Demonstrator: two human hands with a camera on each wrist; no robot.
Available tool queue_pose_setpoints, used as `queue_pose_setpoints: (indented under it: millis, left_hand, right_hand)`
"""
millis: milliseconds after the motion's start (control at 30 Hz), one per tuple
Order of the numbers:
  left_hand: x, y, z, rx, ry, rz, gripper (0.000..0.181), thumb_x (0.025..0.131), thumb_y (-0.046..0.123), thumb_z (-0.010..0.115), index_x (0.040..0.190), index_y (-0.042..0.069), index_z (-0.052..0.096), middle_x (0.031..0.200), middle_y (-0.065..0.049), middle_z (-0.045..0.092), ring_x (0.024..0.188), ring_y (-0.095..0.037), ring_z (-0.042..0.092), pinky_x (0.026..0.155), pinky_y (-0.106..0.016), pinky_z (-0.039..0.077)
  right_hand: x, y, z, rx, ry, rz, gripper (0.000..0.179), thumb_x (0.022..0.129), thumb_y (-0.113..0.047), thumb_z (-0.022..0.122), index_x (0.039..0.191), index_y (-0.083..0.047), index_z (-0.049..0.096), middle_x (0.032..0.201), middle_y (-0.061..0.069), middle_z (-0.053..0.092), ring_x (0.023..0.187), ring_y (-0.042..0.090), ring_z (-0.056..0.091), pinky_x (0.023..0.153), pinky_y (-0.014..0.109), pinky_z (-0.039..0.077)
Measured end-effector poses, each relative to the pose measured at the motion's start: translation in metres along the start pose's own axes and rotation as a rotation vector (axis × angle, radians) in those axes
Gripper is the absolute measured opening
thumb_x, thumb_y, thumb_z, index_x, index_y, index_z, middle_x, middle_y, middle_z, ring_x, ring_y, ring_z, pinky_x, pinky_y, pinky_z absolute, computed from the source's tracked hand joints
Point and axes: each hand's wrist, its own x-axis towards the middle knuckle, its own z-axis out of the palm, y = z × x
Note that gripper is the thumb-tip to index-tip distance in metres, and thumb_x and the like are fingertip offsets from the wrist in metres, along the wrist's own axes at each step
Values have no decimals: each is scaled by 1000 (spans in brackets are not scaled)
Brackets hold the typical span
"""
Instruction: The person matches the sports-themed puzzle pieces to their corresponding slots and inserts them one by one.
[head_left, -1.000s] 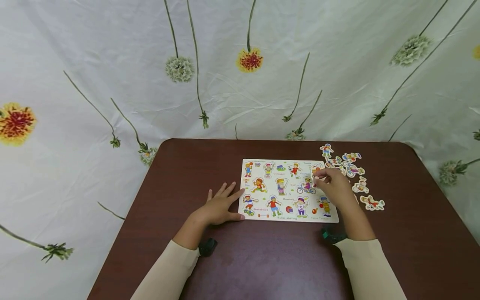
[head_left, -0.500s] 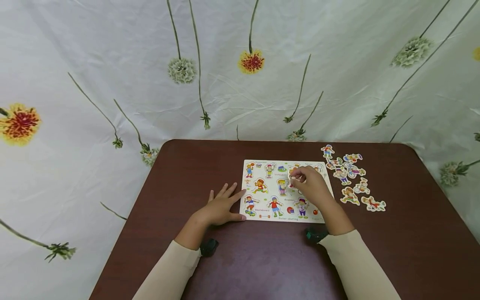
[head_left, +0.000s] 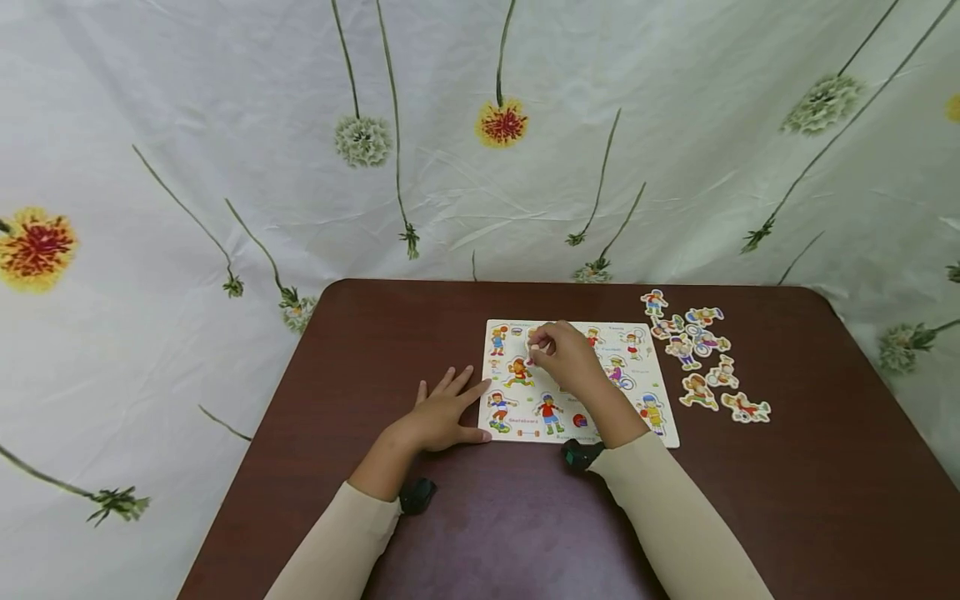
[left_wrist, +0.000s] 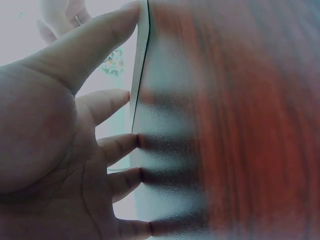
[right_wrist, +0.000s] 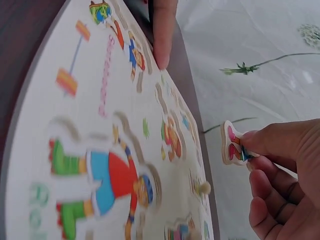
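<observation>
A small picture piece (right_wrist: 233,143) is pinched between the thumb and fingertips of the right hand (head_left: 570,354), and it has been carried leftward across the puzzle board (head_left: 525,410): a second ago it was held by the board's right edge, half a second ago over the middle, and now it is held over the upper left part, near the running figure (head_left: 519,372). By this shift the tennis figure (head_left: 633,344) and the cyclist (head_left: 617,372) have been uncovered, while the baseball figure seen before has been hidden behind the right arm. In the right wrist view pink shoes can be made out on the piece, which seems to be held just clear of the board, though it is mostly covered by the fingers. The left hand (head_left: 438,417) is kept where it was, spread and grasping nothing, the board's left edge touched by thumb and index finger and the table (head_left: 810,467) by the other fingertips. The loose pieces (head_left: 699,391) to the right of the board have been left undisturbed, though some were partly hidden by the right hand a second ago.
</observation>
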Motion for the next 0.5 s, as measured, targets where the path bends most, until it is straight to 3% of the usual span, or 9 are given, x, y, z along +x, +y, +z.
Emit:
queue_pose_setpoints:
  millis: [500]
  left_hand:
    - [0,-1,0,4,11,7,85,90,52,72,161,31,30,172,-8,12,159,-36,0,119,-73,-2]
  right_hand:
    - [38,-22,32,-42,-16,-19,8,96,-14,67,103,-9,68,98,6,59,86,19,57,76,31,49]
